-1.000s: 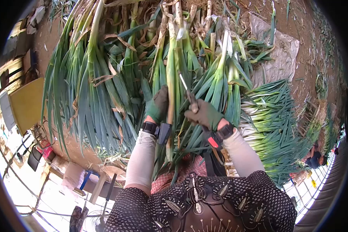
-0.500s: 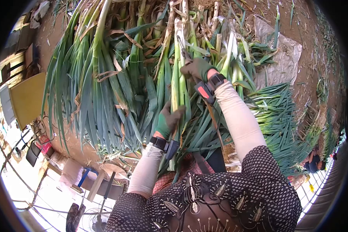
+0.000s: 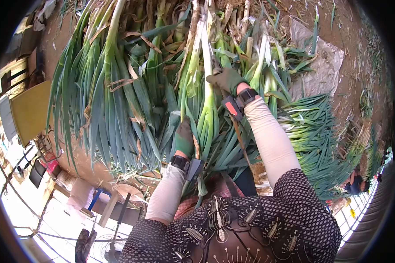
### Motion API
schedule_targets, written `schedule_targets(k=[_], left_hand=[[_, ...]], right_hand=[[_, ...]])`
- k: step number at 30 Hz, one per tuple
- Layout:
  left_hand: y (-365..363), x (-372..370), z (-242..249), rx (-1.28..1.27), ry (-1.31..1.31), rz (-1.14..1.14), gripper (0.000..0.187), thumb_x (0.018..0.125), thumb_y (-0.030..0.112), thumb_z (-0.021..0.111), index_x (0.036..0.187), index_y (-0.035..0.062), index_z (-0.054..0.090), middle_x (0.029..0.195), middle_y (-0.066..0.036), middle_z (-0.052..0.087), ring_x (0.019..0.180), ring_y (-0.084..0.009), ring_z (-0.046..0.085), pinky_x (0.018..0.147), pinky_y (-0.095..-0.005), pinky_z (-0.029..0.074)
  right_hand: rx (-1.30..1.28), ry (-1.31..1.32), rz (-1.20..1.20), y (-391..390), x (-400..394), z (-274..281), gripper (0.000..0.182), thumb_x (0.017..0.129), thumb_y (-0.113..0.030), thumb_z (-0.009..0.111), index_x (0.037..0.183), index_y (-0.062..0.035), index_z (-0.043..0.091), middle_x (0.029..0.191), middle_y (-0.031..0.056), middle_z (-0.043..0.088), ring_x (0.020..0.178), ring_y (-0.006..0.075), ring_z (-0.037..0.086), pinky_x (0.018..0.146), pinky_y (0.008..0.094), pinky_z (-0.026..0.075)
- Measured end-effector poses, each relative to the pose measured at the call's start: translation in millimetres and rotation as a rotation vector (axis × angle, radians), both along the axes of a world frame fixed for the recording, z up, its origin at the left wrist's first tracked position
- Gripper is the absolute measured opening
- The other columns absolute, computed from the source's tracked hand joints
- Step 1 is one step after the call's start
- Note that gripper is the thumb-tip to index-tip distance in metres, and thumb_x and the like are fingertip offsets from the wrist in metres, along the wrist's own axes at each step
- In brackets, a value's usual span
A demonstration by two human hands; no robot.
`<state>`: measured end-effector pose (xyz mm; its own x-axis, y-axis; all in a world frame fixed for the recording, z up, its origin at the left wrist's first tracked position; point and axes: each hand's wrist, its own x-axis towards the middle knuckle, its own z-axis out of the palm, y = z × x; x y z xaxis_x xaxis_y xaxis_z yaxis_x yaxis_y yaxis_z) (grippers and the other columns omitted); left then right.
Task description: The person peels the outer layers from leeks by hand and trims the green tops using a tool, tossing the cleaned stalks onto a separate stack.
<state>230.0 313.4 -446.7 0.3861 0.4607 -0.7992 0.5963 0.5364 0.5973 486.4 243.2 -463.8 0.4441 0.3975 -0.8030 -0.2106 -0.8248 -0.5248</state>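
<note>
My left hand (image 3: 184, 139), in a green glove, is closed at the lower end of a peeled-down leek leaf (image 3: 184, 103). Beside it a leek with a white stalk (image 3: 206, 55) and bright green leaves hangs down among the others. My right hand (image 3: 229, 82), gloved too, lies against this stalk's right side, closed on a thin dark tool (image 3: 215, 63) that is mostly hidden by stalks and fingers. Both wrists carry black straps with small devices. Long leeks (image 3: 109, 96) with dry brown leaves spread to the left.
A neat pile of green onions (image 3: 314, 140) lies at the right, below a pale sack (image 3: 322, 57) on the soil. A yellow chair back (image 3: 30, 109) stands at the left. Far right, another person (image 3: 357, 184) is partly visible.
My left hand has moved left and slightly down from the leek stalk, drawing a leaf away from it. More white stalk shows. The right hand has shifted slightly right, with its tool less visible.
</note>
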Motion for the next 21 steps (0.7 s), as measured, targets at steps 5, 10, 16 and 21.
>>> schedule_targets(k=[5, 10, 16, 21], left_hand=[[-25, 18, 25, 0.049, -0.013, -0.221, 0.040, 0.099, 0.034, 0.055, 0.105, -0.0045, 0.062, 0.089, -0.008, 0.067, 0.082, -0.0215, 0.062, 0.072, -0.0344, 0.048], [-29, 10, -17, -0.167, -0.398, -0.096, 0.029, 0.099, 0.026, 0.057, 0.111, -0.0002, 0.061, 0.097, -0.003, 0.067, 0.085, -0.0115, 0.061, 0.072, -0.0241, 0.050], [-4, 94, -96, 0.644, 0.025, -0.430, 0.051, 0.081, 0.032, 0.073, 0.118, 0.0008, 0.058, 0.100, -0.021, 0.068, 0.092, -0.0366, 0.066, 0.082, -0.0436, 0.052], [-18, 136, -99, 0.669, 0.320, -0.779, 0.062, 0.077, 0.041, 0.074, 0.125, 0.0045, 0.057, 0.114, -0.023, 0.066, 0.099, -0.0428, 0.065, 0.083, -0.0476, 0.051]], right_hand=[[0.291, -0.087, -0.116, -35, -23, -22, 0.047, 0.070, -0.039, 0.080, 0.095, -0.0031, 0.064, 0.087, 0.0091, 0.067, 0.077, 0.0204, 0.061, 0.076, 0.0347, 0.050], [0.455, -0.247, -0.259, -126, -12, 116, 0.071, 0.084, -0.023, 0.077, 0.143, -0.0010, 0.043, 0.131, 0.0098, 0.056, 0.119, 0.0190, 0.052, 0.104, 0.0327, 0.039], [0.438, -0.283, -0.612, -229, 4, 212, 0.062, 0.083, -0.017, 0.069, 0.135, -0.0003, 0.042, 0.098, 0.0077, 0.062, 0.085, 0.0158, 0.058, 0.078, 0.0287, 0.049], [0.202, -0.460, -0.265, -242, 27, 165, 0.067, 0.082, -0.021, 0.072, 0.137, 0.0004, 0.041, 0.098, 0.0047, 0.061, 0.082, 0.0138, 0.054, 0.078, 0.0297, 0.048]])
